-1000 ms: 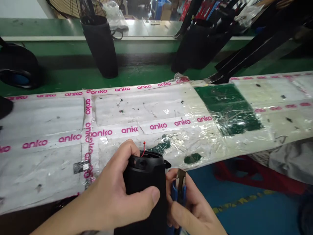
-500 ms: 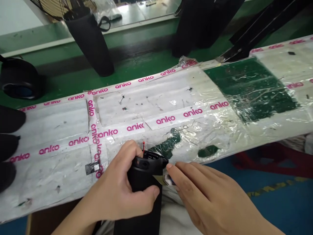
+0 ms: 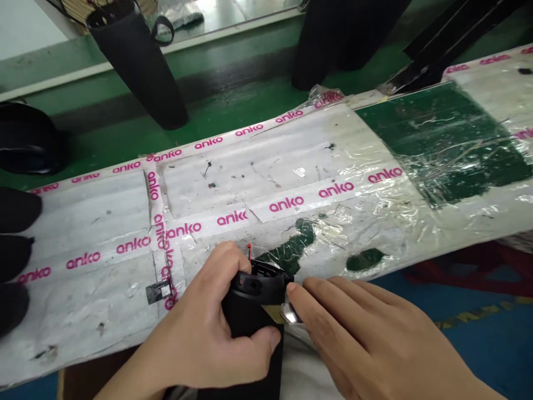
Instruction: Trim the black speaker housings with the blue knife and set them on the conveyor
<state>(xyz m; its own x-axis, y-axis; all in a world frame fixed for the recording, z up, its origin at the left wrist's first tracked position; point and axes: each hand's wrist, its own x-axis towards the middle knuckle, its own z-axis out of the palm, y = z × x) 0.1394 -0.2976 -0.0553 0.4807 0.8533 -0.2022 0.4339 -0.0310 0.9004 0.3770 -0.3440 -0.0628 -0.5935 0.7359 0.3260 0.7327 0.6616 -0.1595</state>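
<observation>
A black cylindrical case [image 3: 261,290] with an open top rim stands at the near table edge, a thin red wire [image 3: 249,251] poking up from it. My left hand [image 3: 220,328] wraps round its upper part, thumb across the front. On the other side, my right hand [image 3: 353,328] is closed on a metal tool [image 3: 290,314], mostly hidden by the fingers. The tool's flat tip lies against the case just below the rim, and my right fingertips touch the rim's right side.
The table [image 3: 250,178] is covered with taped film. A small black label [image 3: 158,291] lies on it. Dark rounded ends [image 3: 19,208] jut in at left. Beyond, a black cylinder with a loop [image 3: 139,66] and other black cylinders [image 3: 350,39] stand on a green surface.
The view has shifted slightly. Both hands and the case appear a little lower and to the right. The metal tool shows at a different angle, its shiny part lower.
</observation>
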